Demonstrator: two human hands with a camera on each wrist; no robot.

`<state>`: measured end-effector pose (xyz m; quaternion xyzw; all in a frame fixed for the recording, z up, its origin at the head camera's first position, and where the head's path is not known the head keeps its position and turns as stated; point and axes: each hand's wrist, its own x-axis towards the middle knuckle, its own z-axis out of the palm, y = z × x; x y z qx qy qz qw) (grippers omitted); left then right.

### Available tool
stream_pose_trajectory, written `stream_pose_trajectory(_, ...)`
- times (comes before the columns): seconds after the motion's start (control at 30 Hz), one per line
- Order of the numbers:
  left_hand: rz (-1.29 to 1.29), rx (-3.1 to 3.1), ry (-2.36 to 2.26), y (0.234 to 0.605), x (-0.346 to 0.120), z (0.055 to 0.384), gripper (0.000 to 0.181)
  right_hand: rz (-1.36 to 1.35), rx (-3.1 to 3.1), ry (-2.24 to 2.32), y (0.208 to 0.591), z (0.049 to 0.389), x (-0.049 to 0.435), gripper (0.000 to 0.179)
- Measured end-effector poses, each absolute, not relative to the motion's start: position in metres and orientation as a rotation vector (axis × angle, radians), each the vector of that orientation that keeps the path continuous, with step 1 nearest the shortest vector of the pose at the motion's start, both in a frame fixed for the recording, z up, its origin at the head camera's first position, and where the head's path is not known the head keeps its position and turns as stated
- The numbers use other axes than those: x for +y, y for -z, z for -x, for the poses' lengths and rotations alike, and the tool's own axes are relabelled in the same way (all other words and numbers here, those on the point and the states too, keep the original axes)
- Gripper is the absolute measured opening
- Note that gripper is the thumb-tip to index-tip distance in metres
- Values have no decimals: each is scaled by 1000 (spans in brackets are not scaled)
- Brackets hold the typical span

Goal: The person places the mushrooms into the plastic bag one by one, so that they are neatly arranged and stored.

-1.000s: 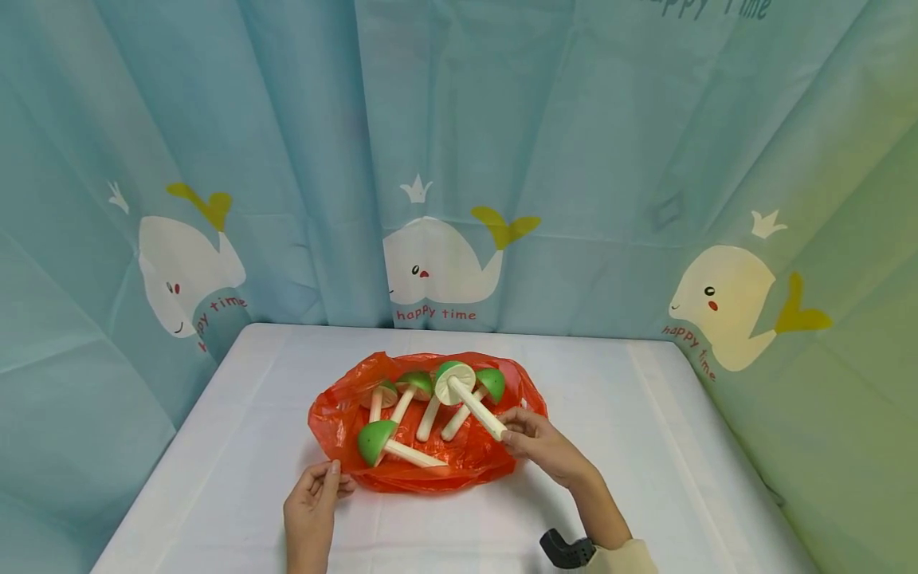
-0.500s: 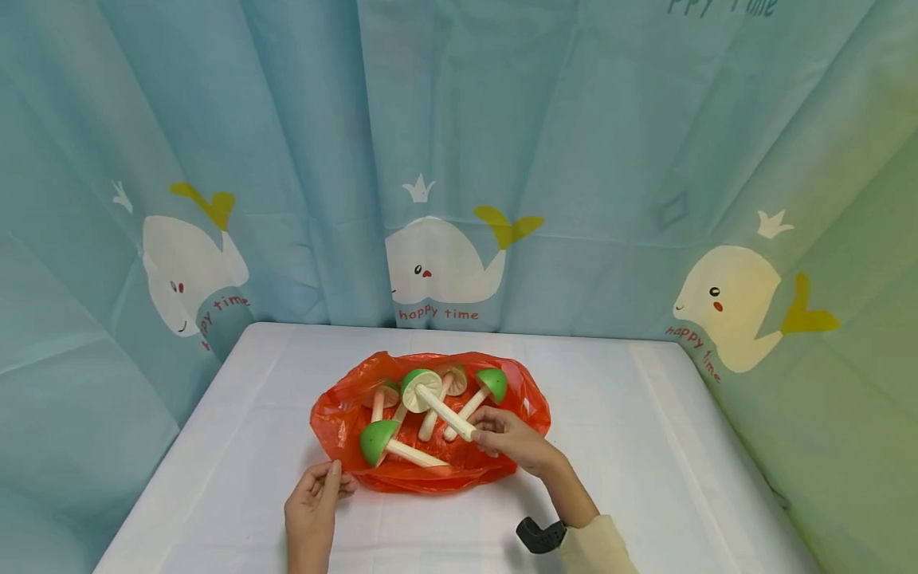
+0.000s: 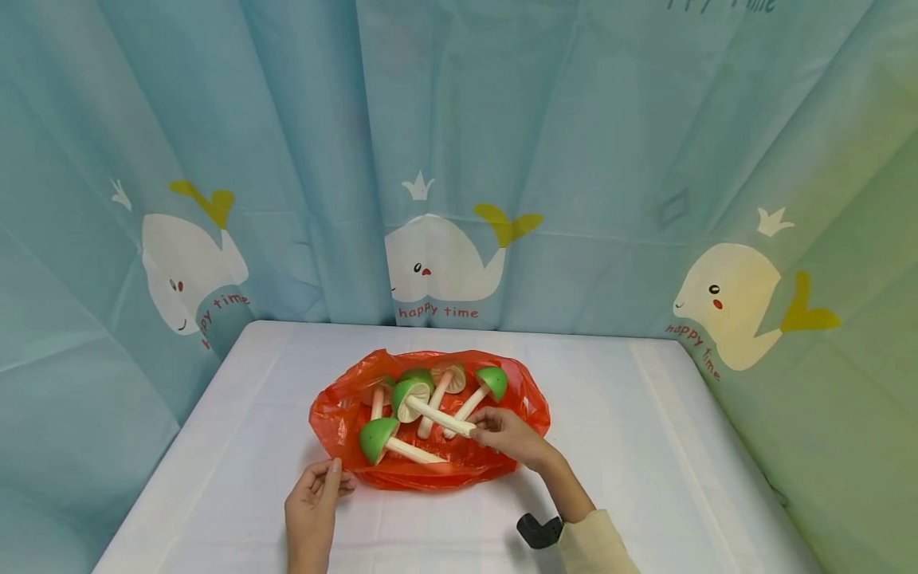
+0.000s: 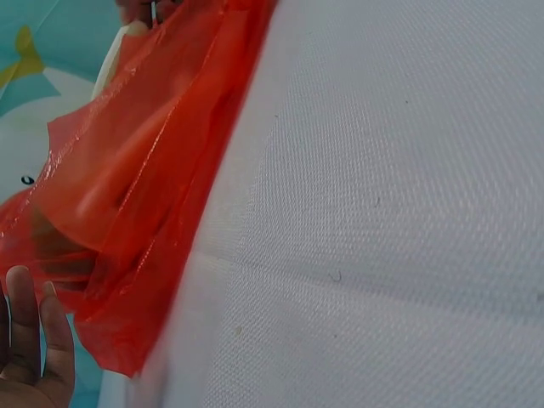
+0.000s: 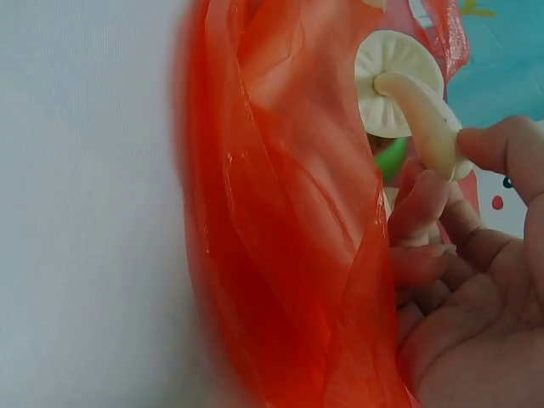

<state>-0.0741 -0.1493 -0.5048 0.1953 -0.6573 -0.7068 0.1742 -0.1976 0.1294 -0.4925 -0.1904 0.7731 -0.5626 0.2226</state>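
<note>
A red plastic bag (image 3: 488, 466) lies with its mouth spread on the white table, with several green-capped toy mushrooms inside. My right hand (image 3: 516, 440) pinches the stem end of one toy mushroom (image 3: 441, 416), its cap pointing left over the others. The right wrist view shows the thumb and fingers on that stem, below the pale underside of the cap (image 5: 374, 110). At the bag's front left corner, my left hand (image 3: 313, 502) pinches the edge between thumb and finger. In the left wrist view only some fingers (image 4: 56, 331) show beside the bag; the thumb is hidden.
One mushroom (image 3: 378, 441) rests along the bag's front rim, another (image 3: 491, 384) at the right. The white table (image 3: 610, 478) extends around the bag. Behind hangs a blue whale-print curtain (image 3: 610, 159). A black wrist device (image 3: 538, 532) sits at my right sleeve.
My right hand has moved left and slightly lower with the mushroom, whose cap now lies over the left part of the bag. The left hand stays in place.
</note>
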Motion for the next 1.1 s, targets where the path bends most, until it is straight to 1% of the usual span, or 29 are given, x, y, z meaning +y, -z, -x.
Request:
stream_pose_trajectory(0.2,-591,-1887,2004,503,-150,75,26,537,2241,1469,491,198,130,24)
stream_pose_trajectory(0.47,-575,-1905,2010,503,-149,76,29,563,2455,1268,489,190,131,29)
stream_pose_trajectory(0.67,-583,-1911,2022,503,-149,76,27,587,2473,1280,486,185,137,31)
stream_pose_trajectory(0.8,-571,-1892,2018,506,-150,76,27,540,2488,1318,483,180,144,31)
stream_pose_trajectory(0.9,-526,-1852,1995,515,-153,76,31,508,2500,1353,482,175,152,33)
stream_pose_trajectory(1.03,-474,-1849,1902,545,-168,82,42,493,2546,1375,481,166,166,31)
stream_pose_trajectory(1.1,-485,-1880,1840,561,-178,86,45,478,2594,1362,482,162,174,29)
